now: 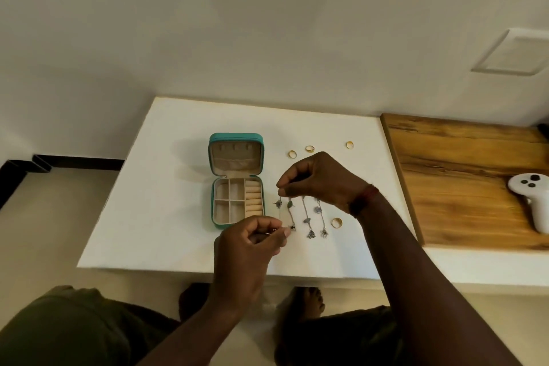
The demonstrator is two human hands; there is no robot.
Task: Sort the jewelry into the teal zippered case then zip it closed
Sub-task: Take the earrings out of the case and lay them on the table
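Note:
The teal zippered case (236, 181) lies open on the white table (166, 187), lid propped up, its beige compartments showing nothing inside. Right of it lie several silver chains with charms (309, 217). My right hand (320, 181) pinches the top end of the leftmost chain (279, 205). My left hand (249, 244) pinches that chain's lower end just in front of the case. Three gold rings (310, 148) lie behind my right hand, and another gold ring (337, 222) lies right of the chains.
A wooden board (463, 175) adjoins the table on the right, with a white controller (531, 202) on it. My feet (306, 300) show on the floor below the table's front edge. A wall rises behind the table.

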